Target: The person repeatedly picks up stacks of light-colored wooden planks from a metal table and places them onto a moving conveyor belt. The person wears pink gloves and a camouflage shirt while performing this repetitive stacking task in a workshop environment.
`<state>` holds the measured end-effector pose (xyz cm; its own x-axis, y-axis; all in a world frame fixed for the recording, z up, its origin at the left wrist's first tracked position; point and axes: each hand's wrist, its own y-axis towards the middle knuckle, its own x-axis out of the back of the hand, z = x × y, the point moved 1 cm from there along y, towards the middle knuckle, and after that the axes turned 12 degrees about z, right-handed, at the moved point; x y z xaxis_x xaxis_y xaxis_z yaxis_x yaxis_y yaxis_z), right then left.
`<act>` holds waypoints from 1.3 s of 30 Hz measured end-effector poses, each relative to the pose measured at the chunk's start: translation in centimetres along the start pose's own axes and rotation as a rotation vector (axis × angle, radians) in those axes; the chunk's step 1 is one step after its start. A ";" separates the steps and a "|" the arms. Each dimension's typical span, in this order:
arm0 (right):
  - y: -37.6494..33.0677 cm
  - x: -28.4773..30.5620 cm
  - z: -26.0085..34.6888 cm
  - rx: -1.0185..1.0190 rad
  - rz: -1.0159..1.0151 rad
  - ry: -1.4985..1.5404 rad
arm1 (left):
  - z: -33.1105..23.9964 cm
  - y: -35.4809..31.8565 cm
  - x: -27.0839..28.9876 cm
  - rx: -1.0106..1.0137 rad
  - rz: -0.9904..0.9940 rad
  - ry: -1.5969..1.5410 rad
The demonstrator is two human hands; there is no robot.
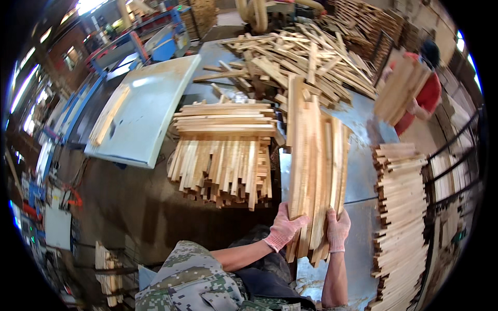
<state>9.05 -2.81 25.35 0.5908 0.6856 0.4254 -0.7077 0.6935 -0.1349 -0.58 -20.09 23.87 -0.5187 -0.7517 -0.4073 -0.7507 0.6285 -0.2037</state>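
Observation:
A bundle of long, pale wooden strips (310, 160) lies lengthwise on the metal table, pointing away from me. In a pinkish knit glove, my left hand (286, 226) grips the near left side of the bundle. My right hand (337, 229), gloved alike, clasps its near right side, thumb toward the middle. Several strip ends stick out unevenly between my hands. To the left stands a stack of wooden strips (220, 166), its top layers laid crosswise over the lengthwise ones.
Beyond the bundle, loose wooden offcuts (306, 62) are heaped on the metal table (360, 176). A long stack of strips (399, 223) runs along the right. At the far right, a person in red (428, 90) carries boards. A pale machine table (150, 103) stands at the left.

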 end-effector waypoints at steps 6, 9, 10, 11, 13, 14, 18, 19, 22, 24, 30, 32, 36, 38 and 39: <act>7.5 -10.7 11.5 0.164 0.453 -0.518 | -4.6 -2.2 8.4 -0.127 -0.302 -0.207; 10.8 -16.6 15.2 0.276 0.637 -0.600 | -4.3 -1.3 11.9 -0.135 -0.409 -0.236; 11.6 -18.3 16.7 0.284 0.695 -0.652 | -4.5 -1.0 12.8 -0.132 -0.450 -0.232; 12.4 -19.9 18.2 0.291 0.753 -0.704 | -4.6 -0.7 13.7 -0.128 -0.490 -0.229; 14.3 -22.8 19.8 0.316 0.840 -0.809 | -6.9 -0.4 14.3 0.011 -0.547 -0.227; 15.4 -24.5 19.9 0.336 0.869 -0.863 | -7.2 0.0 14.8 0.054 -0.574 -0.235; 17.8 -29.3 22.5 0.426 0.942 -1.010 | -5.2 2.4 17.5 0.168 -0.656 -0.314; 18.4 -30.5 23.1 0.456 0.967 -1.035 | -4.4 3.2 18.2 0.136 -0.664 -0.365; 20.4 -32.7 24.0 0.442 1.007 -1.033 | -4.4 5.2 19.4 0.100 -0.643 -0.504; 21.8 -33.7 24.7 0.415 1.026 -1.099 | -6.0 7.0 19.7 0.106 -0.657 -0.561; 23.5 -37.0 24.3 0.491 0.847 -1.071 | -5.0 11.5 20.8 0.260 -0.663 -0.730; 23.9 -37.6 23.0 0.500 0.800 -1.068 | -5.2 12.1 21.4 0.285 -0.655 -0.782; 24.4 -38.3 22.0 0.495 0.812 -1.033 | -5.2 12.4 21.1 0.285 -0.682 -0.812; 24.7 -38.5 21.9 0.508 0.812 -1.012 | -5.8 12.5 21.4 0.285 -0.647 -0.810; 24.8 -38.2 21.9 0.506 0.802 -1.005 | -5.9 12.5 21.5 0.287 -0.607 -0.810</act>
<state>-39.55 -16.64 25.33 -0.4190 0.2524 0.8722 -0.9080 -0.1145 -0.4030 -23.52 -29.55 17.82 0.4201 -0.6648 -0.6178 -0.6128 0.2943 -0.7334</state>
